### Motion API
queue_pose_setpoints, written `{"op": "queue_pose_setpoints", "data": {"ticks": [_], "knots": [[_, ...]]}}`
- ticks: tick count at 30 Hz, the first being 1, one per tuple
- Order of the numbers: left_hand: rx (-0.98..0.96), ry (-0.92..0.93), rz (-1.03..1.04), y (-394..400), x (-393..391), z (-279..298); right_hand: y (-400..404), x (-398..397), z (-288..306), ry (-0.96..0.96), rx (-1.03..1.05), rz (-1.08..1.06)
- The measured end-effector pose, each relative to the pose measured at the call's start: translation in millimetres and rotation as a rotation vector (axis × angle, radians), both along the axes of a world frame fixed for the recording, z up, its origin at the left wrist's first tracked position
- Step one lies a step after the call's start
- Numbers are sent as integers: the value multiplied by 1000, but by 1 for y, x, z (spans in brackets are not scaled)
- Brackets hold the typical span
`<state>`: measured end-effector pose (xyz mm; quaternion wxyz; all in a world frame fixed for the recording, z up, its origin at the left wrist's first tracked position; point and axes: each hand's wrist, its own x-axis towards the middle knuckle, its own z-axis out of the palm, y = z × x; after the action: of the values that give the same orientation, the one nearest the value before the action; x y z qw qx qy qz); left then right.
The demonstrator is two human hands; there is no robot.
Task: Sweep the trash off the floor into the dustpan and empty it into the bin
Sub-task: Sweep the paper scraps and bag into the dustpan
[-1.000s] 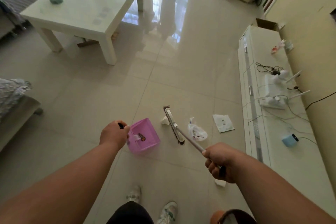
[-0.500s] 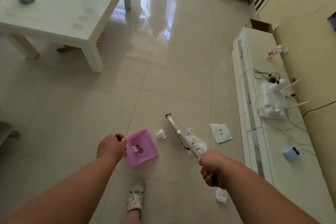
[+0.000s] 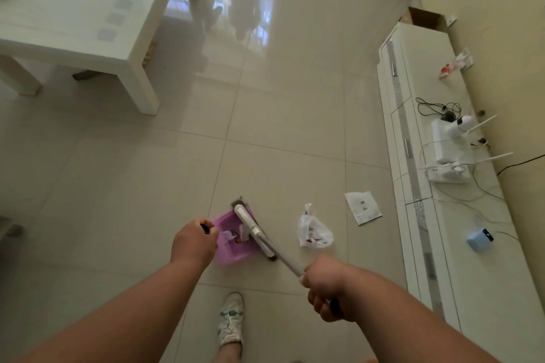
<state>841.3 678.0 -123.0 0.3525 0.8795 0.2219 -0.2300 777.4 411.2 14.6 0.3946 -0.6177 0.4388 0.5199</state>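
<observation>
Sweeping step: right hand, fingers wrapped tight on the broom handle, sets the head against the mouth of the pink dustpan; left hand fisted around the pan's handle. Small scraps sit inside the pan. Plastic bag and paper lie on the floor to the right, probably next to sweep. Bin not visible.

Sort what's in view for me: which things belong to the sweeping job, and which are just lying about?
Part of the job:
- broom, right hand on its handle
- pink dustpan, held by left hand
- plastic bag on the floor
- paper packet on the floor

Just lying about:
- white table
- white cabinet with cables, power strip, blue box
- cardboard box
</observation>
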Motion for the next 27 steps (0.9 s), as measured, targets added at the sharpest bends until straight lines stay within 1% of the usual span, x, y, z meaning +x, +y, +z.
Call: {"op": "queue_pose_setpoints", "data": {"ticks": [4, 8, 12, 16, 21, 27], "knots": [[-4, 18, -19, 4, 4, -6, 1, 1, 4, 2, 47, -31], [-15, 6, -37, 6, 2, 0, -4, -1, 5, 7, 38, -53], [-13, 0, -72, 11, 0, 3, -5, -11, 10, -18, 28, -123], [28, -32, -157, 13, -2, 6, -13, -25, 23, -64, 4, -197], [4, -38, -243, -12, 4, 10, -42, -47, 50, -162, -52, -269], [-33, -48, -261, -59, 24, 27, -82, -66, 73, -244, -69, -413]]}}
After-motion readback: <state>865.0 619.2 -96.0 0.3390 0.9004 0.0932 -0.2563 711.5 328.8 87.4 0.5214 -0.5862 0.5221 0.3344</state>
